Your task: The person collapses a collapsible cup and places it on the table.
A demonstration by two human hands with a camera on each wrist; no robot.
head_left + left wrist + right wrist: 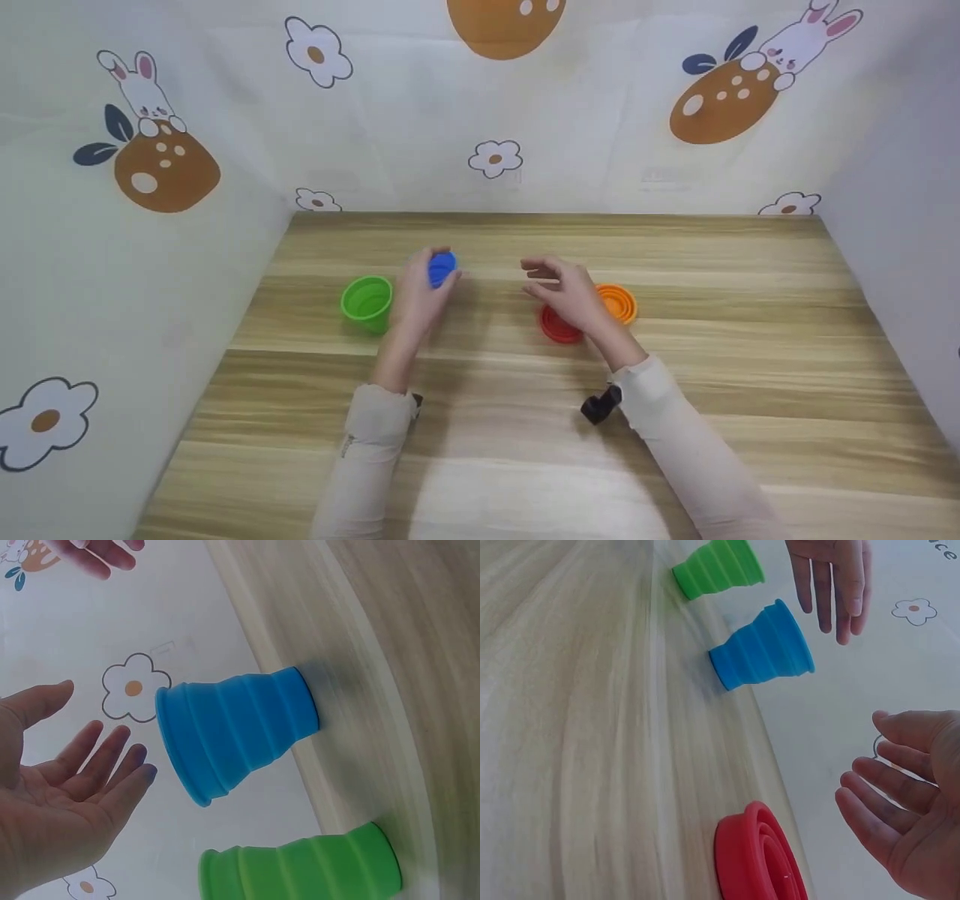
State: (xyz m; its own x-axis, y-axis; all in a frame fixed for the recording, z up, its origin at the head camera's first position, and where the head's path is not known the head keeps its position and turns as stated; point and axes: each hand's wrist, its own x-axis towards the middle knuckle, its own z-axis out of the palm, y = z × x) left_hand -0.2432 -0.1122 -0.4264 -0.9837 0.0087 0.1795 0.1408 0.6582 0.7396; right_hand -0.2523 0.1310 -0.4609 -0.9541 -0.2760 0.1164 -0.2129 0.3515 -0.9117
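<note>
A blue collapsible cup (441,270) stands fully extended on the table, its wide rim up. Over it my left hand (417,294) hovers with loosely bent fingers; the left wrist view shows a gap between these fingers (112,791) and the blue cup (232,731). Left of that hand is an extended green collapsible cup (367,300). My right hand (574,296), fingers relaxed and holding nothing, hangs above a red collapsible cup (557,327) pressed flat into rings. Partly hidden behind the right hand lies a flattened orange collapsible cup (619,304).
The wood-grain table (510,450) meets a patterned back wall (570,150), with side walls at left and right. A small black device (601,405) sits at the right sleeve cuff.
</note>
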